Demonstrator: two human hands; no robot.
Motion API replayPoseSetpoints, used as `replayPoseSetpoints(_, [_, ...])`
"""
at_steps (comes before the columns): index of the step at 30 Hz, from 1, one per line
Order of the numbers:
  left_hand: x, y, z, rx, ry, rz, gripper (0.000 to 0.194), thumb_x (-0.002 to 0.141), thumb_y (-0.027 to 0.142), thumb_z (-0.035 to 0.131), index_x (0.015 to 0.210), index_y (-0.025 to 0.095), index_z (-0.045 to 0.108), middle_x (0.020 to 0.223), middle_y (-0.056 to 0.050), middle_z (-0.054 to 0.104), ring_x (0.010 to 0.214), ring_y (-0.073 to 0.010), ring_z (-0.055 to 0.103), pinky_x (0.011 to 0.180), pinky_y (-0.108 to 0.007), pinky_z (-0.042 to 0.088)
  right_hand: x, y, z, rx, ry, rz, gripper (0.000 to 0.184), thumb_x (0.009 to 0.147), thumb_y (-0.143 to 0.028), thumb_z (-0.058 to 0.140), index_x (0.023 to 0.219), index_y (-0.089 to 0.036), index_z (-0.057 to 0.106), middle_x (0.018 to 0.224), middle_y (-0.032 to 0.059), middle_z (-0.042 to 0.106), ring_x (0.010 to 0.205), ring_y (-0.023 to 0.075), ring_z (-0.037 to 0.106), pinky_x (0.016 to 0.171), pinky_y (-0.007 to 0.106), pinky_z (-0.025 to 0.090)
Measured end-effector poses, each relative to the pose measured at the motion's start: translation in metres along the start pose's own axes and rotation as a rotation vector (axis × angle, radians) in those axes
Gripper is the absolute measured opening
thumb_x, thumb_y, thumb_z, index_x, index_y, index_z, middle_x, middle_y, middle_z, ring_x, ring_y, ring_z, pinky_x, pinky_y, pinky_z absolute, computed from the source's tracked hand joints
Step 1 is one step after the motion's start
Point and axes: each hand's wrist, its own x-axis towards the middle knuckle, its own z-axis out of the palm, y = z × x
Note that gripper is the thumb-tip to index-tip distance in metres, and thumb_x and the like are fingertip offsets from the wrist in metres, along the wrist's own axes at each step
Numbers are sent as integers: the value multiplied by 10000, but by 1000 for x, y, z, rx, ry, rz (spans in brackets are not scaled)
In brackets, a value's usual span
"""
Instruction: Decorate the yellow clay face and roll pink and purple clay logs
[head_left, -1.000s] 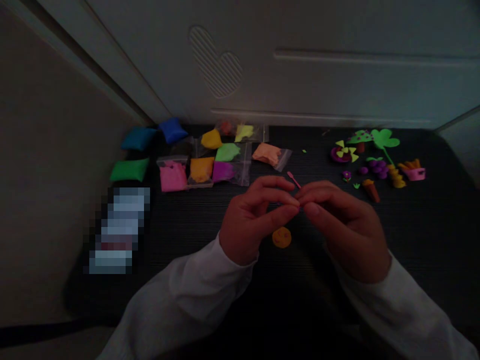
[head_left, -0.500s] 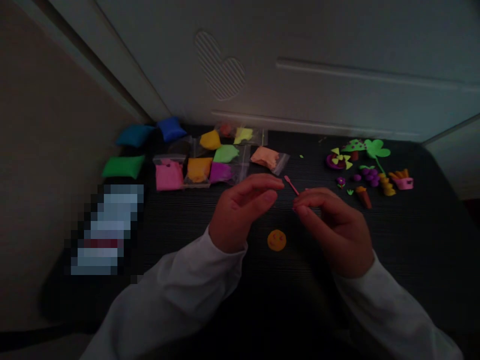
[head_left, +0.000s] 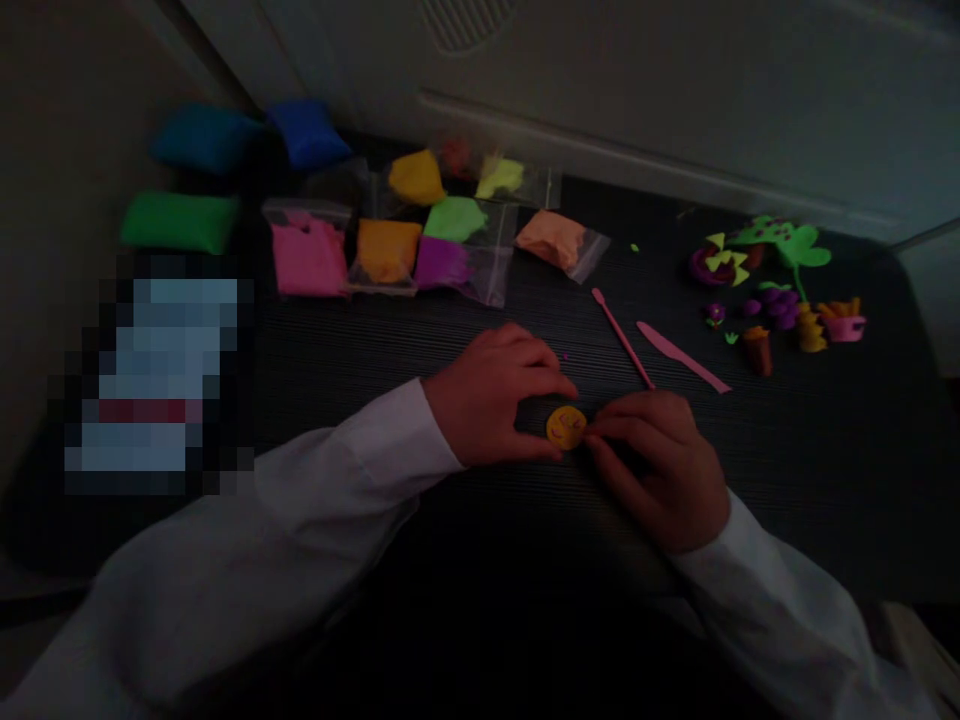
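Observation:
A small round yellow clay smiley face [head_left: 566, 428] lies on the dark table, with thin dark marks for its features. My left hand [head_left: 506, 395] curves around its left side, thumb at the lower edge and forefinger just above, fingers apart. At the right edge of the face, my right hand [head_left: 656, 465] has its thumb and fingertips pinched together; anything between them is too small or hidden to name. Just beyond that hand lie a thin pink modelling stick [head_left: 622, 338] and a pink plastic clay knife [head_left: 682, 356]. A tiny purple speck [head_left: 565, 356] sits near my left fingers.
Bags of coloured clay, including a pink one [head_left: 309, 258] and a peach one [head_left: 553, 240], line the back left. A pixelated rectangle [head_left: 157, 375] is at far left. Small clay models, among them a pink fries box [head_left: 843, 326], stand at right. A pale panel [head_left: 637, 130] rises behind.
Both hands have lowered to the smiley face, the left around it and the right at its edge. The pink stick and knife now lie exposed on the table. The view has tilted down.

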Motion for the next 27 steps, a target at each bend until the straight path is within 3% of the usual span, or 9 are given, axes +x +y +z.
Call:
replayPoseSetpoints(3, [0,3,2,50,-42,-17,503,588,530,603,1005,249,573,987,-39,552,966,-219,434,820,-369,310,-1,-1,2,-59,-15,-21,97,710,-190,575,801,-179,606,800,29,602,772,157,526,735,364,369])
replayPoseSetpoints(27, [-1,4,7,125,-9,-5,392,633,473,575,957,252,573,1008,-32,526,964,-221,421,788,-363,300,-1,-5,6,-226,28,-98,120,682,-211,618,800,-190,619,758,20,625,723,169,544,701,378,367])
